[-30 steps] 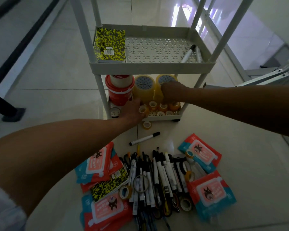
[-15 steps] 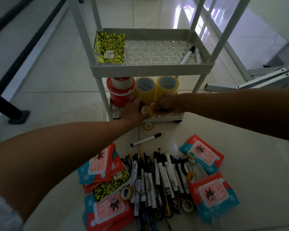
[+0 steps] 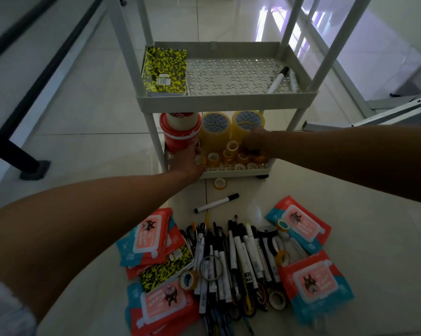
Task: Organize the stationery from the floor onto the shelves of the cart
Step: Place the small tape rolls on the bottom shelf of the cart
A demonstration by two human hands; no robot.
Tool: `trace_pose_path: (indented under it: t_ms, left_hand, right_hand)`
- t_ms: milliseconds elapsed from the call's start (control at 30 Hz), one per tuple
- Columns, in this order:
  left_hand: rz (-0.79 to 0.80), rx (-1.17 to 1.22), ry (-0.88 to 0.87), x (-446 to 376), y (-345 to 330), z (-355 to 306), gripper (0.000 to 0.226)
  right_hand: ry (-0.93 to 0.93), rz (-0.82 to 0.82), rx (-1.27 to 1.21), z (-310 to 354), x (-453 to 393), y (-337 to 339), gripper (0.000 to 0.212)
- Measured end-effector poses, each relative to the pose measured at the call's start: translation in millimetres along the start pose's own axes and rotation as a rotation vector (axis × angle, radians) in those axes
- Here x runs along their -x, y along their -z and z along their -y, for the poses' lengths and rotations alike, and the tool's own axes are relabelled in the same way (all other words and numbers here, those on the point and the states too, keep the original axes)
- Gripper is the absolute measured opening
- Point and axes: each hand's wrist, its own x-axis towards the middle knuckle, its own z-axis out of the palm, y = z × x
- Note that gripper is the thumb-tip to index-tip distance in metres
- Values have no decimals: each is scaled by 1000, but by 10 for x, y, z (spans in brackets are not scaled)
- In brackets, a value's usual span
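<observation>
Near floor [image 3: 350, 190]: a heap of pens and markers [image 3: 231, 260] lies in the middle, wipe packs [image 3: 311, 284] on either side, a yellow-black notebook [image 3: 167, 267] tucked among the left packs, small tape rolls scattered through the heap.
Open room: bare tile to the right of the heap and between the heap and the cart; there lie one lone marker [image 3: 216, 203] and one small tape roll [image 3: 219, 183], which sits just in front of the cart's bottom edge.
Left hand [image 3: 188, 161]: arm stretched forward, hand at the left front of the bottom shelf [image 3: 228, 171], touching the red tape stack [image 3: 179, 132]; a small roll shows at its fingers, but I cannot tell whether they grip it.
Right hand [image 3: 253, 141]: reaches in from the right, over the small rolls on the bottom shelf; fingers hidden, so hold or no hold I cannot tell.
Bottom shelf contents: red tape stack at left, two big yellow tape rolls [image 3: 231, 128] behind, a cluster of small tape rolls [image 3: 231, 154] in front.
Middle shelf [image 3: 228, 100]: a second yellow-black notebook [image 3: 165, 70] flat at left, two markers [image 3: 281, 77] against the right wall, perforated floor bare between.
Far edges: white cart posts rise at the corners; dark rails at far left.
</observation>
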Motion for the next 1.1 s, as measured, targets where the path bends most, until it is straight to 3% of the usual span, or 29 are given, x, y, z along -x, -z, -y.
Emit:
trace_pose_path:
  t_ms: [100, 200, 400, 500, 833, 1000, 1100]
  left_hand:
    - [111, 14, 14, -12, -44, -6, 56]
    - [180, -11, -9, -28, -99, -20, 55]
    - [211, -51, -69, -63, -168, -110, 51]
    - [212, -74, -103, -56, -185, -120, 51]
    - [51, -61, -73, -56, -192, -145, 46]
    - [-23, 0, -108, -78, -260, -304, 47]
    - [-30, 20, -156, -40, -288, -344, 46]
  right_hand:
    - [12, -33, 80, 61, 1, 26, 19]
    - [108, -112, 328, 178, -3, 134, 29]
    - [176, -199, 624, 115, 27, 126, 31]
    - [211, -201, 675, 51, -9, 37, 21]
    - [311, -211, 575, -12, 6, 80, 12]
    - [274, 159, 85, -69, 99, 5, 27]
    - [307, 181, 170, -90, 68, -100, 25]
